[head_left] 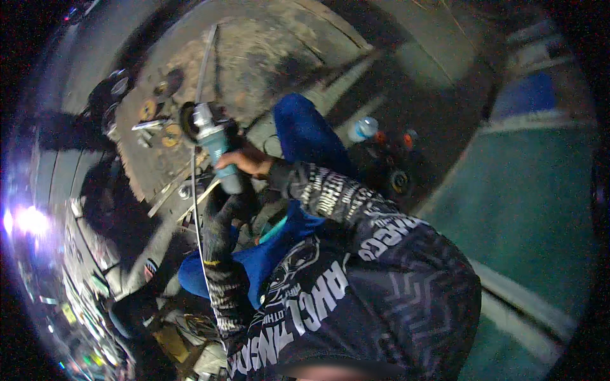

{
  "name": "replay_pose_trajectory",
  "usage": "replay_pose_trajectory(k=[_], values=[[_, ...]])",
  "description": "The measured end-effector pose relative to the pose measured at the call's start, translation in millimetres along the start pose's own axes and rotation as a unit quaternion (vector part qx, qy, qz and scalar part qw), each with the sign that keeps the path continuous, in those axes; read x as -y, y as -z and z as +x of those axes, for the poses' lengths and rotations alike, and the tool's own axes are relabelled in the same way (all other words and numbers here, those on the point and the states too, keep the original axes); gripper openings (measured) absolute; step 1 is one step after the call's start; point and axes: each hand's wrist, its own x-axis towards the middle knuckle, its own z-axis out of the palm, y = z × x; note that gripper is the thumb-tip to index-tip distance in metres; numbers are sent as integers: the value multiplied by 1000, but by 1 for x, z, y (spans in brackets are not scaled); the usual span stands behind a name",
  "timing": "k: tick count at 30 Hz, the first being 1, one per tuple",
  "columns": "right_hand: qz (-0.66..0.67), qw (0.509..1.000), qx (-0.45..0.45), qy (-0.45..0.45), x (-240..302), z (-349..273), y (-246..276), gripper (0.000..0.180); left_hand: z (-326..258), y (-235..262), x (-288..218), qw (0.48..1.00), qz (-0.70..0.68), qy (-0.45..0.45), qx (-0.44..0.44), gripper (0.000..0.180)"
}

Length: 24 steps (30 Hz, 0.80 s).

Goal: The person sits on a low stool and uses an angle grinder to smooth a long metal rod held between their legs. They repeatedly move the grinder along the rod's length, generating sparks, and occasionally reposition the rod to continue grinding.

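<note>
We keep the right hand (244, 162) clamped on the grinder (213, 140), left of the blue knee (305, 133), and hold its disc steady, while the left hand's grip cannot be told.

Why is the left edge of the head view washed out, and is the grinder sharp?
Head view: a bright light flares purple at the left rim; fisheye bends the edges; dim scene. The teal angle grinder in the right hand is slightly blurred.
</note>
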Motion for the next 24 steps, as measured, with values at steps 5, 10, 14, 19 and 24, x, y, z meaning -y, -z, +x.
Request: replay_pose_trajectory(k=[5,10,14,19,24], values=[[-209,977,-5,36,2,17,-32,38,35,-15,35,984,-120,126,34,37],[-358,926,69,-98,67,-12,36,54,9,-14,48,978,-146,145,41,37],[-391,888,19,-241,116,-141,165,20,-22,-17,43,970,-159,179,32,37],[-347,744,84,-565,62,-370,220,23,-46,-29,32,963,-173,206,27,37],[-278,761,-145,-568,58,-442,206,27,-41,-43,44,961,-190,202,26,37]])
